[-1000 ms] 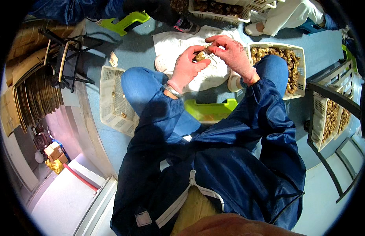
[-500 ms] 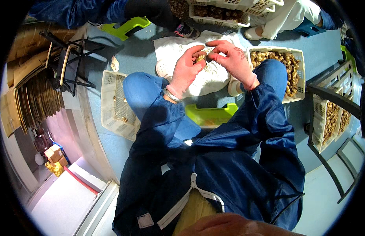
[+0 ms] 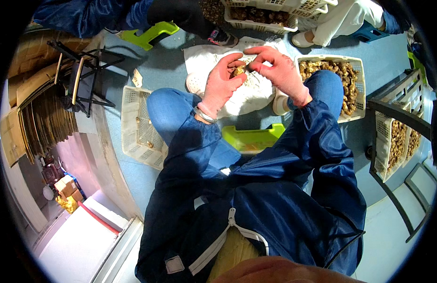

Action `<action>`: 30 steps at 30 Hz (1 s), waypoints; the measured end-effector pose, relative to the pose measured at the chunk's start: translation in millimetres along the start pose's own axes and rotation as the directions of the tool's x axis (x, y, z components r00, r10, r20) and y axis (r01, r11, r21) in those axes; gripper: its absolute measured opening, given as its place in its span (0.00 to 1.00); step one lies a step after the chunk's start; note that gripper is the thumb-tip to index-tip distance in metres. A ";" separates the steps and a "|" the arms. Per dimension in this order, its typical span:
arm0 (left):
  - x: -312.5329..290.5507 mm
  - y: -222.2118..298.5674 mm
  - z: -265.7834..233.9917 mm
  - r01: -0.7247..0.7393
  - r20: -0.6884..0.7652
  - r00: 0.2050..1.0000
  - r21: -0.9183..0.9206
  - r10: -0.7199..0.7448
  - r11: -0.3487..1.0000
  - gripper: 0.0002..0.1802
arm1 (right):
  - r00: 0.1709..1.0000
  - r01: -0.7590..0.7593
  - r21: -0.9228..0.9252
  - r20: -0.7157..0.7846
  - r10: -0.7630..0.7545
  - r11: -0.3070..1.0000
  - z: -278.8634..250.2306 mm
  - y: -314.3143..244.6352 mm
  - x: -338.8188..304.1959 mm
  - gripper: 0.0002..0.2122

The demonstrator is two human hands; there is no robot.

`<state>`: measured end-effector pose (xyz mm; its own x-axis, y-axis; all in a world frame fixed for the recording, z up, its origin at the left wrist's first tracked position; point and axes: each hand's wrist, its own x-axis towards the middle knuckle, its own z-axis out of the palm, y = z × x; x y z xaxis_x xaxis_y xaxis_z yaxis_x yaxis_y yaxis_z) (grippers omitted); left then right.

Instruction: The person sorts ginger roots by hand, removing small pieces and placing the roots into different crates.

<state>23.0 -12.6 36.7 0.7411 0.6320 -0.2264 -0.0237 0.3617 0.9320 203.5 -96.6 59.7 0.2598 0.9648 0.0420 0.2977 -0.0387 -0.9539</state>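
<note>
My left hand [image 3: 219, 87], in a pinkish-red work glove, curls its fingers round a small golden-brown knobbly lump [image 3: 239, 70]. What kind of thing the lump is cannot be made out. Close beside it, my right hand [image 3: 279, 71], gloved alike, has thumb and forefinger pinched together at the lump's right side; anything between those fingertips is too small to name. Both hands are held over a white cloth [image 3: 244, 101] spread on the floor between my feet. To the right of my knee stands a white crate [image 3: 362, 92] holding many similar golden-brown lumps.
A white crate [image 3: 130, 115] with a few small bits stands left of my knee. A green stool [image 3: 251, 137] lies between my legs. More filled crates [image 3: 383, 146] stand at a dark metal rack [image 3: 402, 117]. A folding chair [image 3: 79, 78] is at left; other people's legs [image 3: 343, 21] are ahead.
The golden-brown lump shows a little more between the fingers of my left hand. My right hand's fingertips have shifted slightly at its side; both forearms stay nearly where they were.
</note>
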 end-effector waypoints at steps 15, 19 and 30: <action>-4.8 4.3 7.2 -0.048 -0.090 0.993 0.259 0.073 0.965 0.32 | 0.999 0.019 -0.021 -0.035 -0.020 1.000 0.9 1.6 1.0 0.06; -3.8 8.3 12.4 -0.131 -0.077 0.978 0.489 0.192 0.863 0.32 | 0.996 0.087 -0.135 0.018 -0.086 0.987 -1.4 3.7 1.3 0.06; -6.4 13.9 13.6 -0.220 -0.080 0.934 0.637 0.347 0.738 0.30 | 1.000 0.028 -0.080 -0.012 -0.029 0.996 -0.5 1.5 2.2 0.05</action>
<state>27.1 -21.0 55.0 0.6303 0.7712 0.0896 0.2472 -0.3087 0.9185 204.9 -94.7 58.5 0.2626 0.9622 0.0730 0.3770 -0.0327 -0.9256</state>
